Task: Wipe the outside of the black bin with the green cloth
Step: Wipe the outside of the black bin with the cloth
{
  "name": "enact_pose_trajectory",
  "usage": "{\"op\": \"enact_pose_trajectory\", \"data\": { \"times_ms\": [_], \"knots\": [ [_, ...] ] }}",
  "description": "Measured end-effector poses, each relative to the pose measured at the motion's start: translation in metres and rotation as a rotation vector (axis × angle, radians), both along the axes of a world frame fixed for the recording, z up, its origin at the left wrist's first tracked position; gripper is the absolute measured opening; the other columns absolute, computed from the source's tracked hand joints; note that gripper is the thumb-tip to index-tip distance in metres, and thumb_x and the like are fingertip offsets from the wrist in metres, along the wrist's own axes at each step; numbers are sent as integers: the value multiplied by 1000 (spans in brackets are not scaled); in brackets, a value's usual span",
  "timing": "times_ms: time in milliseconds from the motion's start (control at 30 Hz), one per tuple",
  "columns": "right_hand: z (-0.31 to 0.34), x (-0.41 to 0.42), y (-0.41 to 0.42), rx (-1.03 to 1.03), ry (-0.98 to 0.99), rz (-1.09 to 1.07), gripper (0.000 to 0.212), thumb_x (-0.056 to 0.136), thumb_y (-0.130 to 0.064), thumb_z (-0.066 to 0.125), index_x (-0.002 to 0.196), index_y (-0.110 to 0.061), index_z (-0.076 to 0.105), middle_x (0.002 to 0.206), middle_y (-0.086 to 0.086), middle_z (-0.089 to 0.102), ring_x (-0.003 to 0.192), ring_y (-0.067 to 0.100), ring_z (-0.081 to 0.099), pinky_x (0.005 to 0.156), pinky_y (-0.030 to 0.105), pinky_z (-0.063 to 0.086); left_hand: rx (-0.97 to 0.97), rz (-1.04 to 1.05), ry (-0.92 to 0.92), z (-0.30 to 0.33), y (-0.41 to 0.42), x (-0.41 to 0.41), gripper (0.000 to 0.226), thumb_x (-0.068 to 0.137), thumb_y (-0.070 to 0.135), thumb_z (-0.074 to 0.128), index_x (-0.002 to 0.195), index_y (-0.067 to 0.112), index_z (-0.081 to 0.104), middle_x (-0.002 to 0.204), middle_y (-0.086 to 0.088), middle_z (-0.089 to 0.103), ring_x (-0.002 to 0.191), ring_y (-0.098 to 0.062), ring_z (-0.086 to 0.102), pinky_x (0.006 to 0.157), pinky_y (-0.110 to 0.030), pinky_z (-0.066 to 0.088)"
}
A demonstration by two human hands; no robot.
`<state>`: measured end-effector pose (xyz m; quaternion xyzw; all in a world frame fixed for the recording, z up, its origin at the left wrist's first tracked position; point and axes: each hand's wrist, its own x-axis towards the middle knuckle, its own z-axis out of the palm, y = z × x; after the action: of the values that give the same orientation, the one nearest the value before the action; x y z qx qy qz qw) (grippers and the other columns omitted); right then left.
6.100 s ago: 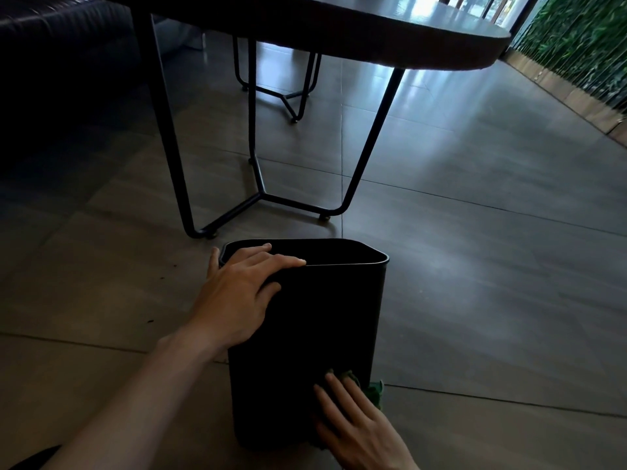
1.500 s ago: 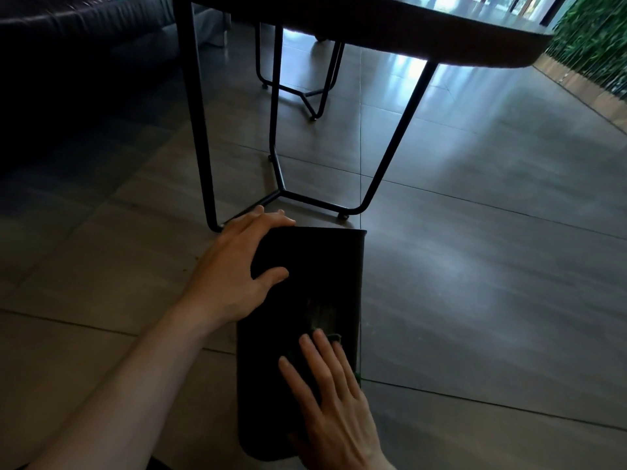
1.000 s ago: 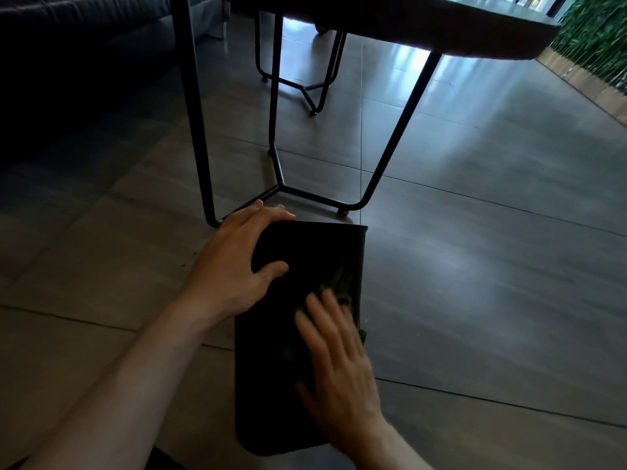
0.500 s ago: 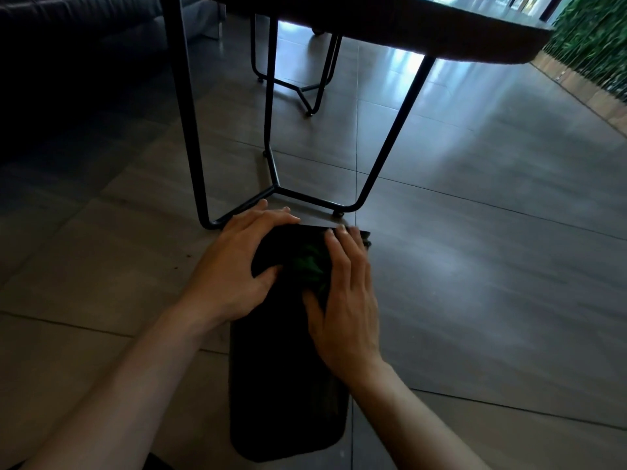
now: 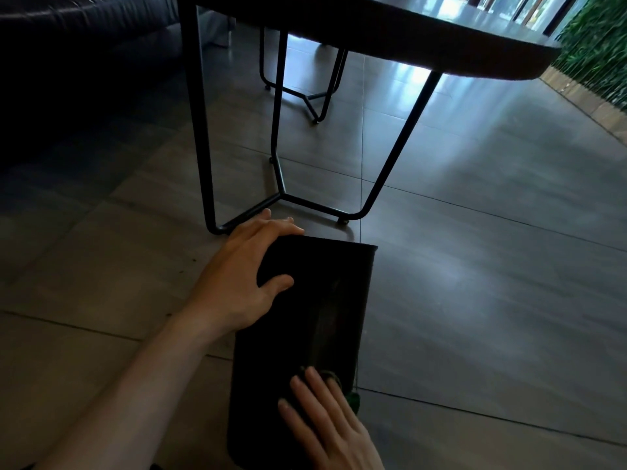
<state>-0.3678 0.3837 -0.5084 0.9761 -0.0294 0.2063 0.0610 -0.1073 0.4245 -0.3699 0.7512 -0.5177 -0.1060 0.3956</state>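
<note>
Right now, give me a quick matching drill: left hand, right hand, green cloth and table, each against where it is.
Things:
1. left hand
2. right hand
3. green cloth
4. table

Places:
A. mostly hidden under flat fingers, peeking out at the bin's right edge
B. pressing on the black bin near its lower end
C. gripping the bin's far end
D. standing beyond the bin on thin metal legs

Pairs: 1-C, 2-B, 3-A, 4-D

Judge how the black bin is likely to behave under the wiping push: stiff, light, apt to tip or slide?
The bin probably stays stiff: its flat side shows no dent under the right hand. It is likely light and apt to slide or tip on the glossy floor, since the left hand grips its rim.
</note>
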Motion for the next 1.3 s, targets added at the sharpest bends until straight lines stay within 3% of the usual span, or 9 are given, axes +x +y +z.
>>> {"op": "enact_pose_trajectory", "data": {
  "times_ms": [100,167,300,533,767,933,1033,1167,1300],
  "knots": [
    [20,19,-12,155,-132,-83,49,104,-32,51,150,-17,41,159,9,36,153,30,29,111,51,44,-8,15,7,1,1,1,65,82,22,78,134,46,47,151,23,43,151,0,18,121,-37,29],
    [46,47,-29,316,-236,-219,64,96,-30,62,152,-15,34,160,10,32,155,31,24,114,56,42,0,-6,-1,2,1,-1,66,82,22,78,135,45,47,151,23,43,151,1,18,121,-38,30],
    [93,100,-61,496,-393,-336,63,98,-31,56,153,-18,29,160,4,27,158,26,11,122,53,33,-15,-33,7,3,-2,-3,65,84,16,74,138,42,48,152,21,43,152,-1,17,120,-40,29],
    [46,71,-30,286,-249,-230,68,99,-38,60,156,-16,30,162,11,31,156,33,21,121,59,31,-17,6,-2,0,0,2,65,83,19,77,137,42,49,152,23,43,152,-2,18,120,-37,29],
    [-7,-1,0,-52,-50,-1,51,107,-39,48,155,-23,38,157,6,42,153,29,30,115,45,39,-11,-16,5,1,2,-1,66,82,25,78,137,45,48,150,25,42,150,1,18,119,-35,28],
    [46,41,-29,323,-231,-216,68,94,-29,64,153,-17,34,160,8,33,156,30,23,113,57,43,-13,-25,-14,5,1,-4,67,82,23,78,140,40,49,150,23,43,150,-1,22,121,-40,31],
    [86,83,-54,471,-324,-310,61,98,-33,53,153,-18,30,160,6,28,158,28,13,116,57,40,-16,-35,-14,6,-1,-6,66,84,19,75,141,39,48,151,21,43,150,-3,22,121,-42,32],
    [89,98,-55,469,-339,-327,60,100,-36,49,155,-18,30,162,5,27,159,26,10,115,57,41,-21,-16,-2,6,2,-2,65,85,15,72,140,39,49,151,20,44,150,-3,23,119,-44,34],
    [48,63,-26,298,-211,-233,68,97,-32,61,156,-15,31,162,10,29,157,32,18,117,58,37,-4,19,-8,6,3,-2,67,83,20,78,139,42,49,150,22,44,150,-3,24,120,-41,32]
  ]
}}
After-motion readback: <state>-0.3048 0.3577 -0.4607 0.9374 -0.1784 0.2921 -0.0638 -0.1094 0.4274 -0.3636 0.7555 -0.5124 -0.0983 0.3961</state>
